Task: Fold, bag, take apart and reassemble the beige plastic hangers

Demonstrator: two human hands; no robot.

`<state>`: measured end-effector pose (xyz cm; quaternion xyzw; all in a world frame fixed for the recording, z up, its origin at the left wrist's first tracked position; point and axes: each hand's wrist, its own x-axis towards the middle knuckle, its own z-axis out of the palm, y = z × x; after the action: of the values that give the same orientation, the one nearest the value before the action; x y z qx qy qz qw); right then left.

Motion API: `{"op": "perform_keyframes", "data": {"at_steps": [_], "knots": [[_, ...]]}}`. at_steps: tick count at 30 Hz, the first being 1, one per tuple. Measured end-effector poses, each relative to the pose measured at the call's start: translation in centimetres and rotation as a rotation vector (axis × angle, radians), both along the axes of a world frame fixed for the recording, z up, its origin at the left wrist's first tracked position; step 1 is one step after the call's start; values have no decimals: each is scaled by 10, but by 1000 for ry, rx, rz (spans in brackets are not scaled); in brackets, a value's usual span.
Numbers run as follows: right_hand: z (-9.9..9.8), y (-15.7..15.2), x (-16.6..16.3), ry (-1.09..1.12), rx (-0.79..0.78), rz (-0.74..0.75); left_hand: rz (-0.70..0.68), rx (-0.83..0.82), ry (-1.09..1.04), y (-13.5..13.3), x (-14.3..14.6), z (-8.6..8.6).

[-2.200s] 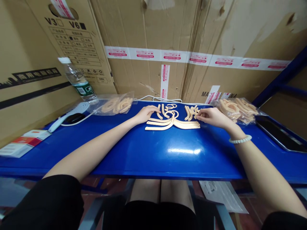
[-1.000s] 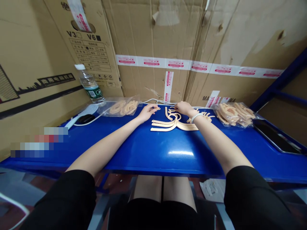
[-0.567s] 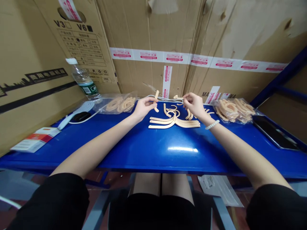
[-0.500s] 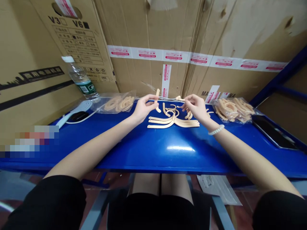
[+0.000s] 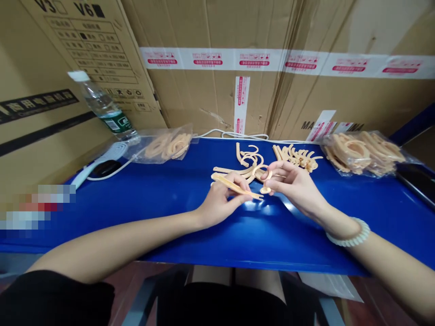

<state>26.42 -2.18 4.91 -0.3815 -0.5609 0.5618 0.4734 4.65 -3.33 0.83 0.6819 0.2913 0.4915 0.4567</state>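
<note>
Pinched in my left hand (image 5: 222, 201) is a long flat beige strip (image 5: 231, 184), slanting down to the right, with a forked tip. My right hand (image 5: 295, 183) is closed on a small curved beige piece (image 5: 265, 190) with a rounded end, close to that tip. Whether the two pieces touch I cannot tell. Just behind the hands, long curved beige strips (image 5: 220, 170) lie on the blue table (image 5: 152, 190), partly hidden by my fingers. Beyond them are thin beige hooks and arcs (image 5: 249, 157). Several small beige pieces (image 5: 299, 156) form a pile behind my right hand.
Clear bags of beige parts lie at left (image 5: 168, 146) and right (image 5: 363, 151). A water bottle (image 5: 105, 111) leans near a cardboard box (image 5: 112, 54). A white cable (image 5: 234, 135) runs along the back. A dark flat device (image 5: 416, 181) lies at far right.
Both hands have come nearer to me and closer together. The left hand's strip has turned from upright to slanting. A curved piece now shows in my right hand. The view has shifted.
</note>
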Motion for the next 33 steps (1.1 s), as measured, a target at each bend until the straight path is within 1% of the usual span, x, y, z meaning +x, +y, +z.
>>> {"op": "perform_keyframes", "data": {"at_steps": [3, 8, 12, 18, 24, 29, 33], "knots": [[0, 0, 3, -14, -21, -1, -65, -81, 29, 0, -4, 1], [-3, 4, 7, -43, -48, -18, -38, -138, 54, 7, -7, 0], [-5, 2, 6, -39, -29, -2, -3, -129, 32, 9, -7, -2], [-8, -4, 2, 15, 6, 36, 38, -91, 70, 7, -7, -1], [-7, -6, 2, -9, -45, 94, 32, -119, 46, 7, -6, -2], [-4, -8, 3, 28, -87, 73, 7, -131, 17, 6, -5, -1], [-7, -6, 3, 17, -115, 73, 29, -122, 17, 6, -5, 0]]}}
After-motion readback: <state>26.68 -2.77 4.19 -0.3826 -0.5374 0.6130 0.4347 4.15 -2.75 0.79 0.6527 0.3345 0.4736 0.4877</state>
